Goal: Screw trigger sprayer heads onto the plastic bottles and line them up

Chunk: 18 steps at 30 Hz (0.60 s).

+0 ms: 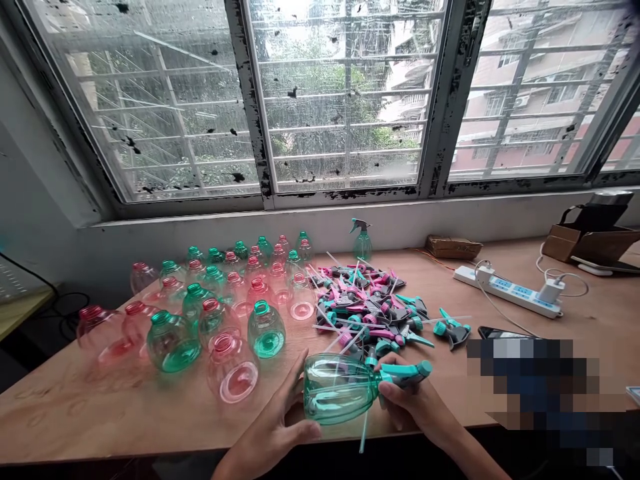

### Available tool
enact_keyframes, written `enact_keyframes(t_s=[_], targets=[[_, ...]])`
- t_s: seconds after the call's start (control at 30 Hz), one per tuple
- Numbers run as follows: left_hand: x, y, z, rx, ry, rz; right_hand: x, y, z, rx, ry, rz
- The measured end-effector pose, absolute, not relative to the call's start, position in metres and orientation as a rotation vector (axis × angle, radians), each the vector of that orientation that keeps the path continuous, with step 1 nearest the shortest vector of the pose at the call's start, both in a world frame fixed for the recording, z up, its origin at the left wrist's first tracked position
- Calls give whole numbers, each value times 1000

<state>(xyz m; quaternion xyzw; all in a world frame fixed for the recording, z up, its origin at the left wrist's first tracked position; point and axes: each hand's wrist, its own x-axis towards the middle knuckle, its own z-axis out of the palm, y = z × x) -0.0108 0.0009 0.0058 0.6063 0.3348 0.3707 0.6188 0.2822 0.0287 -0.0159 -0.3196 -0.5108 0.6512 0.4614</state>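
A clear green spray bottle (340, 393) lies on its side in the air above the table's front edge. My left hand (277, 417) is wrapped round its base end, the thumb below and the fingers behind it. At the neck, my right hand (407, 400) grips the teal and grey spray head (407, 372), which sits against the bottle's mouth; whether it is screwed on I cannot tell. A pale tube shows inside the bottle, and another thin tube (364, 437) hangs below it, its upper end hidden. Just beyond lies a heap of pink, teal and grey spray heads (370, 303).
Several open pink and green bottles, such as a pink bottle (233, 373) and a green bottle (267, 333), stand at left. One spray head (453, 330) lies apart. A complete spray bottle (363, 243) stands by the wall. At right are a power strip (510, 291) and a phone (505, 332).
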Motion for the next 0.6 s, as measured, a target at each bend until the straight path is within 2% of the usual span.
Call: enact_keyframes(t_s=[0.6], targets=[[-8,2,7,1407,770,867,281,28,-14,-789,-1214,1587]])
